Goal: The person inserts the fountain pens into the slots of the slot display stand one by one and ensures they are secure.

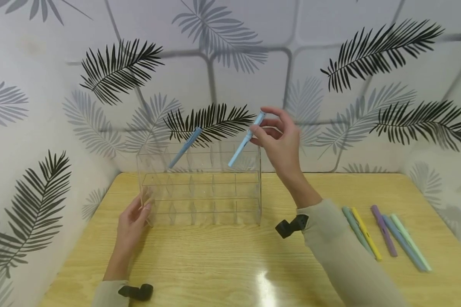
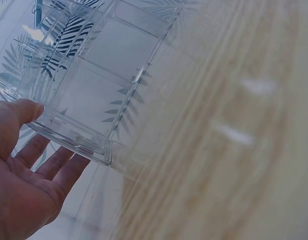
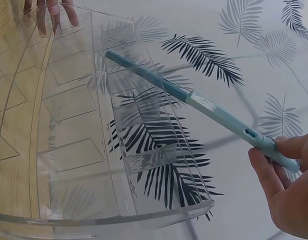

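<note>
Head view | left hand [image 1: 132,221] flat against organizer [image 1: 199,187] left wall, fingers [image 2: 54,162] straight, likely steadying it | dark-blue pen [image 1: 185,147] leans in back-row slot | right hand [image 1: 280,136] pinches light-blue pen [image 1: 246,138] by its top, tip angled down over back-right slot | five pens [image 1: 386,236] lie on surface [image 1: 223,264] at right

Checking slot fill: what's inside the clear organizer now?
In the clear organizer, one blue pen stands in a back slot; the right hand holds a light blue pen above it. Other slots look empty.
</note>
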Demonstrator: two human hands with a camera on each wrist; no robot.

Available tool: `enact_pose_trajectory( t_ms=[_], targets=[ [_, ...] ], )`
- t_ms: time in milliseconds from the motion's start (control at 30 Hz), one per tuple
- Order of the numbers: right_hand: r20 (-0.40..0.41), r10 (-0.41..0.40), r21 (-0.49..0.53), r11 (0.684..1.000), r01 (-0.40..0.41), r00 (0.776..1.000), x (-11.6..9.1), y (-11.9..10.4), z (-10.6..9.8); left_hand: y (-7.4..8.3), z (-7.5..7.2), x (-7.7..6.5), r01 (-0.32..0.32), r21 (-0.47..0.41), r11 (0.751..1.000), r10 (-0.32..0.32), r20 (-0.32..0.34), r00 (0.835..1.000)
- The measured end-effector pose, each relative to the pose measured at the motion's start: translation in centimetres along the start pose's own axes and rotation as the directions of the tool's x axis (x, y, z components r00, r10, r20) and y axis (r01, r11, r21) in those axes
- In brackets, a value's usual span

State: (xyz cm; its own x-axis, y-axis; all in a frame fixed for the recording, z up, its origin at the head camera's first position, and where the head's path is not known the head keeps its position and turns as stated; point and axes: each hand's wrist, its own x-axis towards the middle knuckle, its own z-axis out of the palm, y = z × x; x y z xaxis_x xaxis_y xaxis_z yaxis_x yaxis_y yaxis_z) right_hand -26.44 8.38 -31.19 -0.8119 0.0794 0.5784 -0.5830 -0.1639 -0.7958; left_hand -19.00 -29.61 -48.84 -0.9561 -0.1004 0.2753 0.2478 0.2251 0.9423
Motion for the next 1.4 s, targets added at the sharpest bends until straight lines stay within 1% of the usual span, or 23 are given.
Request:
enact_pose_trajectory(
  t_ms=[100,267,400,533,767,967,1100,1233,1400],
  targets=[
    [-0.018,-0.01,0.003,1.0,0.01,1.0,0.7,0.2,0.8,0.0,0.1,0.0,-0.009,0.002,1.0,0.009,0.008,1.0],
    [-0.055,-0.006,0.012,1.0,0.007,0.998,1.7,1.1,2.3,-0.1,0.1,-0.1,0.008,0.011,1.0,-0.008,0.002,1.0],
    [-0.088,-0.012,-0.001,1.0,0.012,0.996,2.5,2.0,3.3,0.1,0.2,0.0,0.018,-0.003,1.0,-0.018,-0.006,1.0],
    [-0.111,-0.015,-0.011,1.0,0.013,0.994,3.1,2.9,4.6,0.2,0.1,0.0,0.011,-0.03,0.999,-0.011,-0.013,1.0],
    [-0.113,-0.004,-0.097,0.995,-0.008,0.994,3.5,3.7,6.1,0.0,0.1,0.0,0.004,-0.063,0.998,-0.005,-0.017,1.0],
    [-0.103,0.042,-0.139,0.989,-0.056,0.994,3.4,4.3,6.7,-0.4,0.1,0.1,-0.011,-0.04,0.999,0.011,-0.01,1.0],
    [-0.088,0.054,-0.169,0.983,-0.068,0.995,3.1,4.7,7.2,-0.4,0.1,0.1,-0.016,-0.034,0.999,0.016,-0.014,1.0],
    [-0.069,0.067,-0.188,0.979,-0.079,0.995,2.9,4.9,7.7,-0.3,0.1,0.1,-0.014,-0.047,0.999,0.013,-0.02,1.0],
    [-0.057,0.079,-0.25,0.964,-0.091,0.995,2.5,5.1,7.9,-0.1,0.1,0.1,-0.008,-0.043,0.999,0.007,-0.016,1.0]
  ],
)
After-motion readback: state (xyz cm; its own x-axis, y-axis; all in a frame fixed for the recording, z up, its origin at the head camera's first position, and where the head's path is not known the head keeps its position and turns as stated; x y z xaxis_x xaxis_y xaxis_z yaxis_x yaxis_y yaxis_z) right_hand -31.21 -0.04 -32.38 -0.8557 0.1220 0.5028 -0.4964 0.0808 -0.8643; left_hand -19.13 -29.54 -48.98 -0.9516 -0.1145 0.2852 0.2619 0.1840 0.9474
